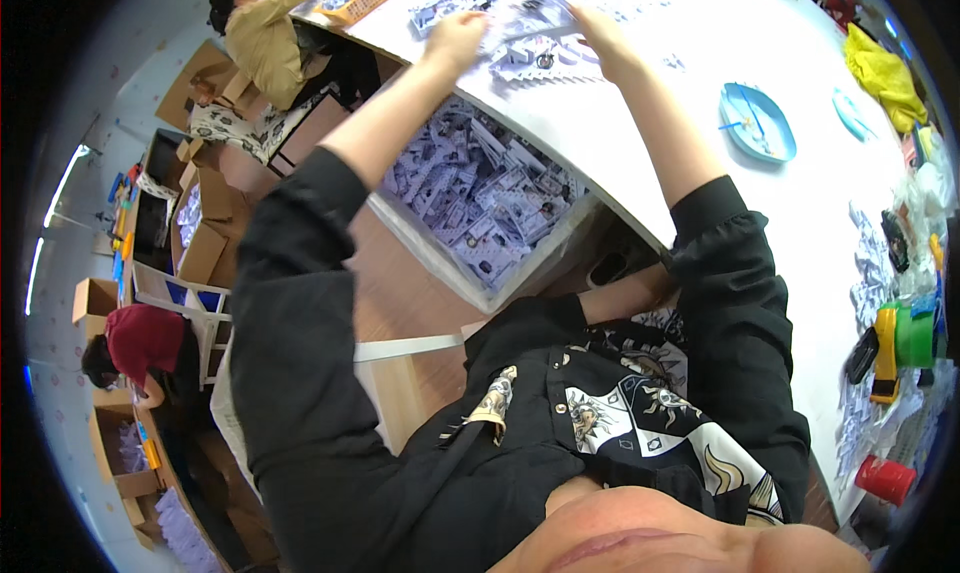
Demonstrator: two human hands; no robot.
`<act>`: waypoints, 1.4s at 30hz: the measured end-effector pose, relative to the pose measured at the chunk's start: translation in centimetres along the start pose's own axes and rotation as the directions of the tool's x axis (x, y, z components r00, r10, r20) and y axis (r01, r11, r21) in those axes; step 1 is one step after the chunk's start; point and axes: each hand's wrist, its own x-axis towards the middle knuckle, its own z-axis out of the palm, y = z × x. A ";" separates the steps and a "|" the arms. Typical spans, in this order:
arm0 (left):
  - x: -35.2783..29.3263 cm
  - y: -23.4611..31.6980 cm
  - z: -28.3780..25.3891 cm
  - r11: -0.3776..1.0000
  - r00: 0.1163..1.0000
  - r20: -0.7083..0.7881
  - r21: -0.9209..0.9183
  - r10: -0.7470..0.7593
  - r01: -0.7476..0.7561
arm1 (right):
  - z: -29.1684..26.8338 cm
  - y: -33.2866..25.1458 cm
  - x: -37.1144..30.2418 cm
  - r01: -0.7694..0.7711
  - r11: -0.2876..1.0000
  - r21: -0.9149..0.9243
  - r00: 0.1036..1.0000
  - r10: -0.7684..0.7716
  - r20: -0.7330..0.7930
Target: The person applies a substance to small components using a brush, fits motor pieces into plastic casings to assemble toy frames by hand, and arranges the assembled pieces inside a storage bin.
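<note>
Over the far part of the white table (pixel 690 123), a white printed sheet (pixel 535 18), smeared by motion, is between my hands. My left hand (pixel 458 41) is closed with its fingers pinched at the sheet's left edge. On the opposite side, my right hand (pixel 604 45) grips the right edge; its fingertips are partly hidden. Beneath and around both hands lie loose printed paper pieces (pixel 545 61), some with a toothed edge. Below the table edge stands a lined bin (pixel 450 278) filled with many similar printed pieces (pixel 480 188).
A light-blue tray (pixel 783 153) holding thin blue sticks is to the right. Green tape (pixel 914 335), a yellow-and-black tape dispenser (pixel 885 353) and a red cup (pixel 884 480) line the right edge. One person (pixel 265 43) sits far left; another (pixel 148 341) bends near cardboard boxes (pixel 205 253).
</note>
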 end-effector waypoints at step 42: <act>-3.1 -1.9 6.5 0.895 0.900 0.153 -0.124 -0.409 0.428 | -7.4 8.9 -1.8 -0.039 0.558 -0.829 0.913 -0.317 -0.256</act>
